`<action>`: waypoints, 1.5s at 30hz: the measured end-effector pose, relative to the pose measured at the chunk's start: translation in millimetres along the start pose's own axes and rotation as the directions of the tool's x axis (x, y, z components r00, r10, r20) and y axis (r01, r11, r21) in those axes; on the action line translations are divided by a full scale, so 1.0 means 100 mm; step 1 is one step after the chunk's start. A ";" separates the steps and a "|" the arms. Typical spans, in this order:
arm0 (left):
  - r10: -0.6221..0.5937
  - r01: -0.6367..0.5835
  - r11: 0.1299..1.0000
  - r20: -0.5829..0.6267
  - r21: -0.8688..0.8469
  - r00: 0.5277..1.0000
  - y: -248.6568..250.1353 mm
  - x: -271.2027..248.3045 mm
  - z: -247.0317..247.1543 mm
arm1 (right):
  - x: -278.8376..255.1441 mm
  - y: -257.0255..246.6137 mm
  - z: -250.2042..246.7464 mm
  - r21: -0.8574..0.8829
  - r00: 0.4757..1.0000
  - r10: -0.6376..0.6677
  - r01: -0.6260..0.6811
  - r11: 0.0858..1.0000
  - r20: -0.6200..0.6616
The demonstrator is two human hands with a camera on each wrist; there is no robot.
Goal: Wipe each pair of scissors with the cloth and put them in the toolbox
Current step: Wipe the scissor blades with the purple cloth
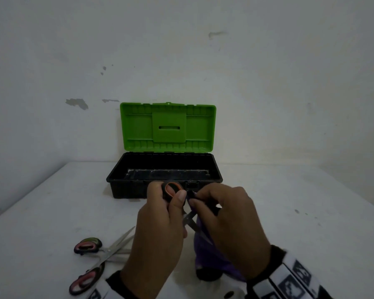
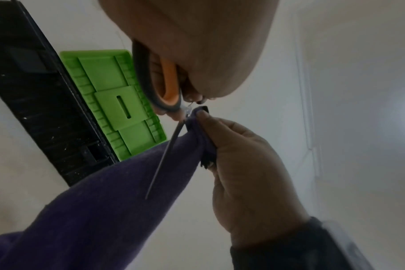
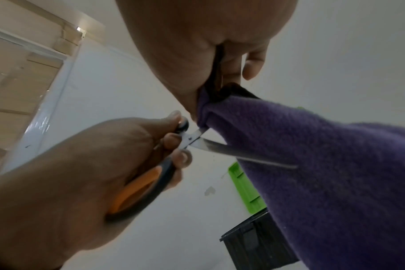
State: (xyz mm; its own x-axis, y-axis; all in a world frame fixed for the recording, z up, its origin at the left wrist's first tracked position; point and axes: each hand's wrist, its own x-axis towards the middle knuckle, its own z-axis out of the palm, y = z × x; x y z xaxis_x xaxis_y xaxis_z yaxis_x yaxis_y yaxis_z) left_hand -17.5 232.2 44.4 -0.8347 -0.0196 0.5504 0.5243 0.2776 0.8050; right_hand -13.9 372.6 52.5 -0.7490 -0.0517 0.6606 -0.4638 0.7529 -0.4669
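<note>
My left hand [image 1: 160, 214] grips the black-and-orange handle of a pair of scissors [image 1: 172, 189], blades [image 1: 192, 226] pointing down toward me. My right hand [image 1: 227, 214] pinches a purple cloth [image 1: 207, 253] around the other handle and the upper blade. In the left wrist view the orange handle loop [image 2: 168, 84] sits in my fingers and the thin blade [image 2: 164, 157] lies against the cloth [image 2: 99, 210]. The right wrist view shows the pivot [image 3: 190, 138] and the blade [image 3: 243, 153] against the cloth [image 3: 324, 164]. The toolbox [image 1: 164, 169], black with a green lid [image 1: 167, 127], stands open behind my hands.
Two more pairs of scissors with pink-and-black handles [image 1: 88, 246] [image 1: 85, 279] lie crossed on the white table [image 1: 289, 212] at the near left. A white wall rises right behind the toolbox. The toolbox interior looks dark, with nothing distinct inside.
</note>
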 end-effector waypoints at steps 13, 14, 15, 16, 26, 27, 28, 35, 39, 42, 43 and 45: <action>-0.014 0.013 1.000 -0.059 -0.012 0.998 -0.05 0.04 0.09 | -0.03 -0.01 0.06 0.059 0.990 0.086 -0.080 0.995 -0.113; -0.023 0.022 1.000 -0.065 -0.016 0.998 -0.06 0.05 0.09 | -0.04 -0.01 0.08 0.058 0.991 0.079 -0.074 0.996 -0.104; -0.028 0.027 1.000 -0.074 -0.014 0.997 -0.06 0.06 0.08 | -0.07 -0.03 0.11 0.056 0.995 0.063 -0.059 0.997 -0.074; -0.029 0.029 1.000 -0.078 -0.012 0.997 -0.06 0.06 0.07 | -0.09 -0.06 0.12 0.045 0.998 0.047 -0.045 0.998 -0.044; -0.009 0.008 0.999 -0.029 -0.046 1.000 -0.03 0.01 -0.02 | -0.10 0.02 0.09 -0.013 0.993 -0.004 0.002 1.000 -0.116; -0.015 0.014 0.999 -0.018 -0.043 1.000 -0.03 -0.01 -0.03 | -0.09 0.06 0.07 -0.014 0.993 0.026 -0.028 1.000 -0.117; -0.024 0.024 0.999 -0.003 -0.040 1.000 -0.04 -0.01 -0.05 | -0.06 0.12 0.03 -0.011 0.989 0.066 -0.068 0.998 -0.135; -0.177 0.184 0.983 0.198 -0.020 0.964 -0.12 0.00 -0.19 | 0.22 0.69 -0.28 0.129 0.927 0.358 -0.344 0.930 -0.110; -0.322 0.342 0.940 0.300 -0.015 0.898 -0.14 -0.04 -0.09 | 0.33 0.65 -0.33 0.255 0.929 0.365 -0.340 0.905 -0.057; -0.346 0.367 0.930 0.312 -0.011 0.885 -0.20 -0.03 0.05 | 0.37 0.47 -0.32 0.312 0.952 0.304 -0.278 0.909 -0.037; -0.329 0.345 0.939 0.296 -0.001 0.897 -0.22 -0.01 0.07 | 0.36 0.40 -0.31 0.324 0.964 0.265 -0.243 0.914 -0.025; -0.294 0.307 0.952 0.266 -0.006 0.918 -0.26 0.03 0.10 | 0.29 0.28 -0.34 0.344 0.986 0.165 -0.158 0.926 0.008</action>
State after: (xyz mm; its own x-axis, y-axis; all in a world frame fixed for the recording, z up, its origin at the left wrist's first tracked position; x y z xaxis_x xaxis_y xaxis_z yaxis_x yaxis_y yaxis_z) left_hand -35.3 234.7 23.4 -0.9654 0.1554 0.2094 0.2437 0.2520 0.9365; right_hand -32.8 414.7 78.8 -0.8191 0.0677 0.5696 -0.4741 0.4793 -0.7386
